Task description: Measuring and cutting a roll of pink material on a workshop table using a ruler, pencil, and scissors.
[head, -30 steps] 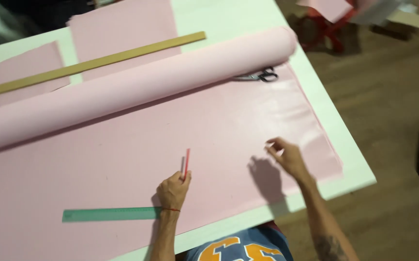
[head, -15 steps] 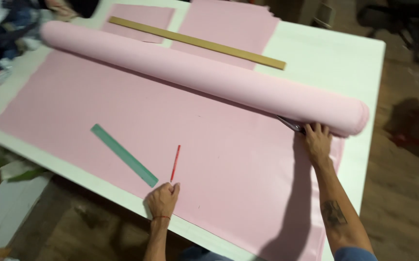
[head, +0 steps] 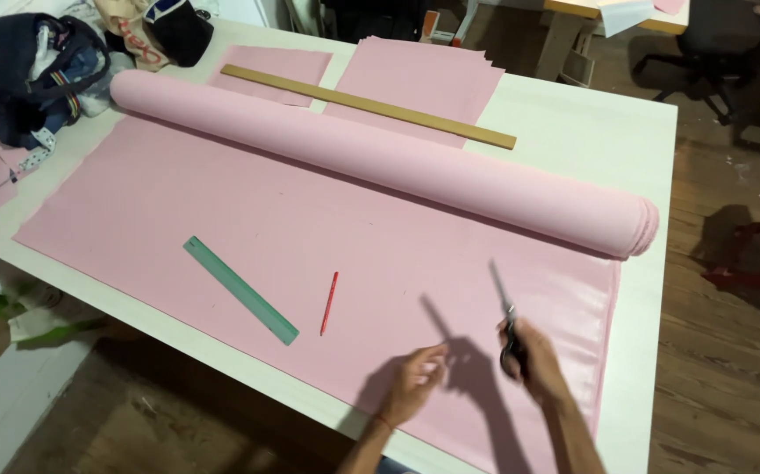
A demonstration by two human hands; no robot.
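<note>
Hands: right hand (head: 534, 360) is closed round the handles of scissors (head: 505, 316); left hand (head: 415, 382) is held empty just beside it, fingers loosely curled, nothing gripped.
Scissors axis: blades are pointed up and away from the body, toward the roll, tips over the sheet; whether blades are parted can't be told.
Sheet: pink fabric (head: 222, 219) is spread flat under both hands, near edge at the table (head: 643, 307) front.
Pencil: red pencil (head: 329, 303) is lain left of the left hand, apart; left hand is nearer.
Ruler: green ruler (head: 240, 290) is set diagonal, further left.
Roll: pink roll (head: 380, 158) is lain across, far side.
Beyond: wooden stick (head: 367, 105) on cut pink pieces (head: 415, 83); dark bag (head: 38, 75) at far left corner.
</note>
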